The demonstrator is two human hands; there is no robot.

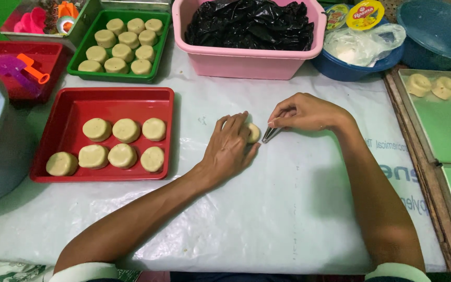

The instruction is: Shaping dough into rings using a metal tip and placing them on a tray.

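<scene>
A: Entry, head view. Left hand [229, 148] lies on the white-covered tabletop [288, 209], its grip curled loosely round one pale dough disc [253, 133]; fingers touch the disc's near side, thumb tucked under. The disc sits on the tabletop, only its right edge showing.

B: Right hand?

A: Right hand [304, 112] has its grip pinched shut on small metal tweezers [270, 134]. The tips point down and left and meet the disc's edge, just right of the left grip. Whether the tips are pressed together I cannot tell; they are small and partly shadowed.

B: Surroundings, relative to the grips?

A: Left of the left grip, near: red tray [105, 96] with seven round dough discs in two rows. Beyond that, farther from the person: green tray [84, 52] with ten discs, closely packed. Straight beyond both grips: pink tub [246, 65] holding crumpled black plastic. Beyond and right of the right grip: blue bowl [351, 70] with a clear bag and lidded cups. Far right: green-lined tray [439, 125] with three shaped pieces along its far end.
</scene>
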